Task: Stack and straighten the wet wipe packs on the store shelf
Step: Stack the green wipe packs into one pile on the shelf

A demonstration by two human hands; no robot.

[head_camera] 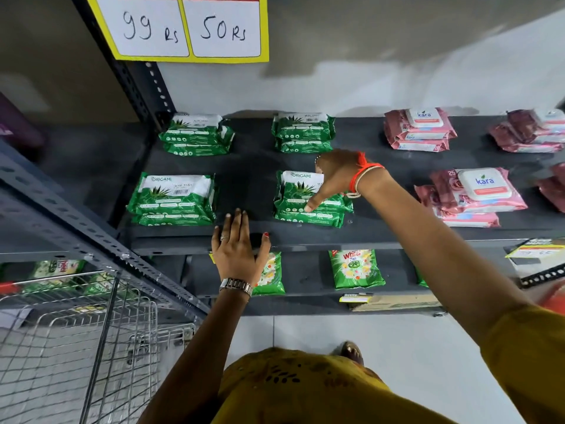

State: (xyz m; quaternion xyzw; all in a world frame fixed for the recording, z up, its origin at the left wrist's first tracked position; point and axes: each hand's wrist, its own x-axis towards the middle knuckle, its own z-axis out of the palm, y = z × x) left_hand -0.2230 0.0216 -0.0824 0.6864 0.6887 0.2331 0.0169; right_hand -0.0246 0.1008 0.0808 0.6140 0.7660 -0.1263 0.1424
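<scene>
Green wet wipe packs lie in short stacks on the dark shelf: a front-left stack, a front-middle stack, a back-left stack and a back-middle stack. Pink packs sit in stacks to the right. My right hand rests on top of the front-middle green stack, thumb pressing its front part, fingers spread. My left hand lies flat and open on the shelf's front edge, holding nothing.
A wire shopping trolley stands at the lower left. Green detergent pouches sit on the lower shelf. A yellow price sign hangs above. More pink packs lie at the far right. A perforated upright bounds the shelf's left.
</scene>
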